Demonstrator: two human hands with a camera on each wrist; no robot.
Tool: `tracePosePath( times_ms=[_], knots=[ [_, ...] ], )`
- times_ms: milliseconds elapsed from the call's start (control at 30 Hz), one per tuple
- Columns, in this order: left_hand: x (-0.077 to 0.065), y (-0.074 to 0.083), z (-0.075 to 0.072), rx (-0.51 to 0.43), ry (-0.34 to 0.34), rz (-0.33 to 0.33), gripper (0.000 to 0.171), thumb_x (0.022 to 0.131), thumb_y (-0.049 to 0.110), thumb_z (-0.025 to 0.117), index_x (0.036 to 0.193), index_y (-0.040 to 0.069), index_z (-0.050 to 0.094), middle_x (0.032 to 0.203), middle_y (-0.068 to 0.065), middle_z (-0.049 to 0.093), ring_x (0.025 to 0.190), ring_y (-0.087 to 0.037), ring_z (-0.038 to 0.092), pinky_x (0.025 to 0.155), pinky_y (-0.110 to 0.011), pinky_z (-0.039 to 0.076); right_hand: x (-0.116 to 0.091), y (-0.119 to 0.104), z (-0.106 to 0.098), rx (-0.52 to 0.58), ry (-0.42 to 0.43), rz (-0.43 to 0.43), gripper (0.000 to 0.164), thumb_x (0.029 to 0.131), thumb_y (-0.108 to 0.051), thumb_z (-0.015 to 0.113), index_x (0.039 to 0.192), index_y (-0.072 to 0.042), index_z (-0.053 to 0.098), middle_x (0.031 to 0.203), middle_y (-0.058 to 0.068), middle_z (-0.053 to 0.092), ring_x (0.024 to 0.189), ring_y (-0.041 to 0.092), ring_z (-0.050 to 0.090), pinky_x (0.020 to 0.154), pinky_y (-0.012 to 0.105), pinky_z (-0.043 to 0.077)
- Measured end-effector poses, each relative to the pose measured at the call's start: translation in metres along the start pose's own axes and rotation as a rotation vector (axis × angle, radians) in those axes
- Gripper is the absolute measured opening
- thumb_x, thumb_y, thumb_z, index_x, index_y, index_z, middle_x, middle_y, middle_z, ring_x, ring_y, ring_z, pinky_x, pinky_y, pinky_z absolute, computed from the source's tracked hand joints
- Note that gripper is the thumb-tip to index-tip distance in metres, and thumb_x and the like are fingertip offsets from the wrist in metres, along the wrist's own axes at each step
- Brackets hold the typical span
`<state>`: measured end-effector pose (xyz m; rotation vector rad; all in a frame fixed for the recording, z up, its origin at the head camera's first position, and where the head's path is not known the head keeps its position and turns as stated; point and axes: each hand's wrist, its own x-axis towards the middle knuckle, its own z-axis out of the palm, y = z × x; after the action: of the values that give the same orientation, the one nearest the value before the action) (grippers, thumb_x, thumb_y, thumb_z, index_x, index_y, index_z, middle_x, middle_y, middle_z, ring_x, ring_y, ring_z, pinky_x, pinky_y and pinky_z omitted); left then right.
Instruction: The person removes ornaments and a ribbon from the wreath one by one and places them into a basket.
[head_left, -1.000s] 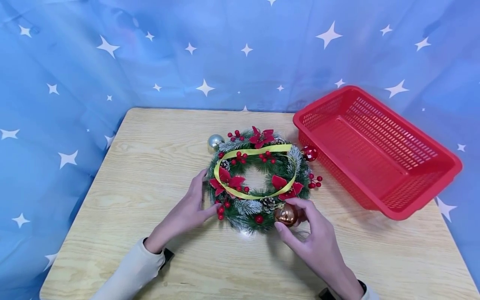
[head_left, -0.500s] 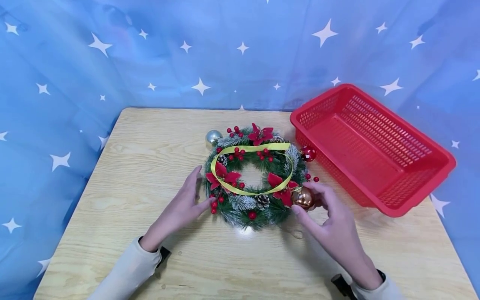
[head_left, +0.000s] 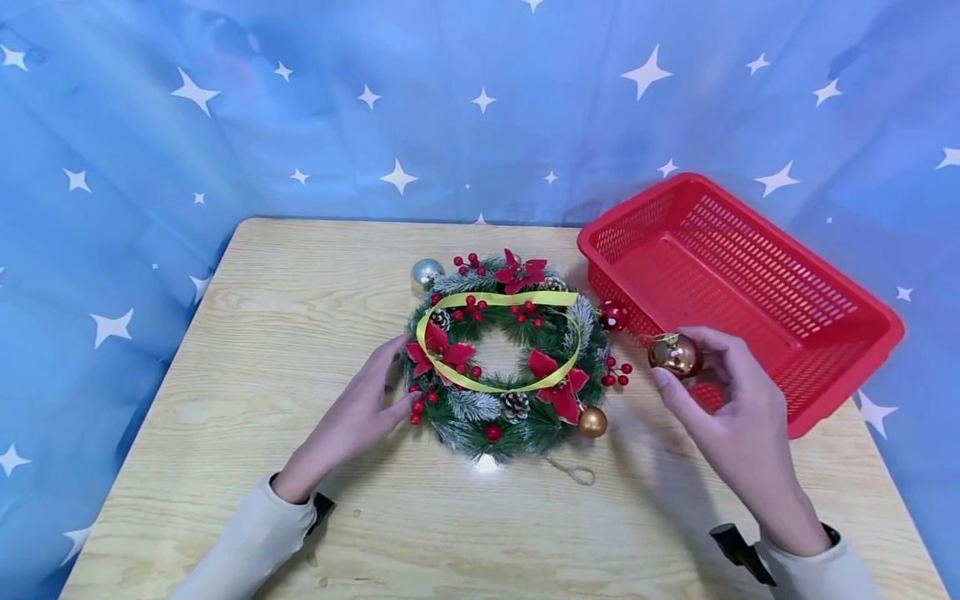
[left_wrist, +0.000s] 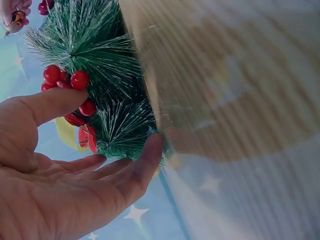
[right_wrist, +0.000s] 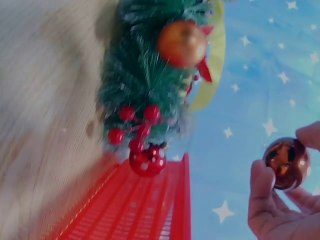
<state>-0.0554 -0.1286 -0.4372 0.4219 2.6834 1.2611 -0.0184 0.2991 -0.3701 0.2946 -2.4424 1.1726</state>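
Observation:
My right hand (head_left: 738,408) pinches a shiny copper-brown Christmas ball (right_wrist: 287,163) between thumb and fingers, raised beside the red basket and apart from the wreath. A green Christmas wreath (head_left: 547,429) lies flat on the table, bearing red poinsettias, pine cones, red berries and a yellow ribbon (head_left: 495,388) loop. At its left edge rests my left hand (head_left: 360,408); in the left wrist view the thumb touches a cluster of red berries (left_wrist: 80,80) and the loosely bent fingers lie along the needles. A smaller matte gold ball (head_left: 592,422) sits on the wreath's lower right.
The red plastic basket (head_left: 738,279) stands at the right, with nothing seen inside. A silver ball (head_left: 427,273) is at the wreath's upper left, a dotted red ball (head_left: 613,315) at its right. A twine loop (head_left: 577,474) sticks out in front. Behind the table (head_left: 247,333) hangs a starry blue cloth.
My right hand has carried the copper-brown ball rightward and up, off the wreath toward the basket, uncovering the gold ball and twine loop. The left hand keeps its place at the wreath's left edge.

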Motion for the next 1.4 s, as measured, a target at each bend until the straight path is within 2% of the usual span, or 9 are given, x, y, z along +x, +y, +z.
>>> tracePosePath(
  times_ms=[100,233,600,833,1033,1300,1400],
  knots=[
    [0.000,-0.002,-0.001,0.017,0.015,0.002,0.082,0.103,0.010,0.074,0.171,0.003,0.029,0.171,-0.020,0.037,0.149,-0.042,0.046,0.104,-0.056,0.055,0.003,0.005,-0.005,-0.008,0.011,0.024,0.062,0.088,0.007,0.086,0.145,-0.005,0.065,0.118,-0.004,0.069,0.097,0.006,0.067,0.086,0.009,0.052],
    [-0.002,-0.005,-0.005,0.037,0.026,-0.018,0.080,0.104,0.013,0.074,0.170,0.002,0.030,0.170,-0.021,0.039,0.147,-0.043,0.048,0.107,-0.060,0.052,0.008,0.014,-0.008,-0.035,0.023,0.068,0.058,0.091,0.001,0.086,0.145,-0.006,0.065,0.117,-0.007,0.068,0.095,0.006,0.066,0.083,0.008,0.052],
    [0.002,-0.009,-0.012,0.015,0.003,-0.051,0.079,0.105,0.014,0.074,0.170,0.002,0.030,0.169,-0.021,0.041,0.146,-0.043,0.049,0.108,-0.059,0.051,0.018,0.042,-0.021,-0.076,0.020,0.157,0.055,0.095,-0.007,0.085,0.146,-0.008,0.063,0.120,-0.009,0.066,0.100,0.005,0.064,0.084,0.005,0.049],
    [0.008,-0.014,-0.017,-0.010,-0.007,-0.061,0.075,0.105,0.014,0.073,0.169,0.004,0.034,0.164,-0.022,0.047,0.132,-0.043,0.060,0.101,-0.059,0.054,0.023,0.052,-0.032,-0.084,-0.003,0.203,0.058,0.097,-0.011,0.084,0.150,-0.010,0.061,0.124,-0.009,0.064,0.103,0.004,0.063,0.084,0.004,0.048],
    [0.013,-0.017,-0.021,-0.024,-0.019,-0.064,0.074,0.105,0.016,0.074,0.168,0.006,0.036,0.160,-0.025,0.051,0.125,-0.044,0.064,0.099,-0.060,0.056,0.025,0.064,-0.041,-0.092,-0.015,0.248,0.056,0.100,-0.015,0.082,0.151,-0.009,0.059,0.125,-0.012,0.063,0.104,0.001,0.062,0.084,0.003,0.046],
    [0.019,-0.019,-0.026,-0.018,-0.037,-0.075,0.073,0.106,0.017,0.073,0.169,0.006,0.037,0.159,-0.025,0.051,0.125,-0.045,0.064,0.101,-0.060,0.054,0.030,0.077,-0.050,-0.141,-0.019,0.286,0.056,0.102,-0.022,0.079,0.152,-0.010,0.057,0.125,-0.014,0.060,0.105,-0.001,0.058,0.083,0.002,0.044],
    [0.023,-0.019,-0.028,-0.026,-0.051,-0.061,0.073,0.106,0.016,0.073,0.168,0.004,0.036,0.161,-0.025,0.049,0.134,-0.045,0.059,0.105,-0.060,0.053,0.033,0.082,-0.054,-0.164,-0.032,0.310,0.058,0.103,-0.025,0.079,0.154,-0.009,0.056,0.126,-0.011,0.059,0.104,-0.003,0.057,0.082,0.001,0.043]
  ],
)
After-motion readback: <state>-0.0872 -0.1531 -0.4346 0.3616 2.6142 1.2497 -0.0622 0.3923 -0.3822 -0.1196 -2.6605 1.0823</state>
